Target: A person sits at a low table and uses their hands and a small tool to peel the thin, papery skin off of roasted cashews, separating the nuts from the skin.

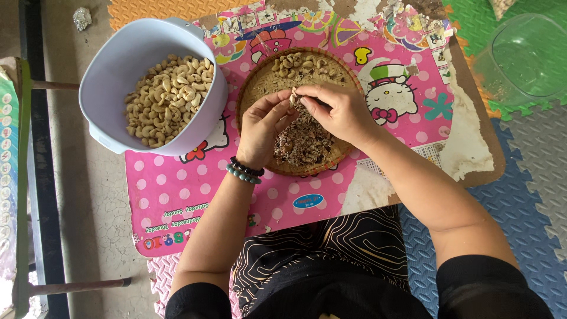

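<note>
Cashew (292,97), one, pinched between left hand (263,125) and right hand (339,109) over round woven tray (254,88); one pale bowl (112,65) of nuts; pink patterned board (177,195) on foam floor mats (520,195).

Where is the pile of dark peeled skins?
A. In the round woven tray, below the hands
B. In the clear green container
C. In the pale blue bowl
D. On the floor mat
A: the dark skins lie in the woven tray, under both hands, left hand and right hand.

Grey bowl (106,71) crowds the woven tray's (254,88) left; right side open.
</note>
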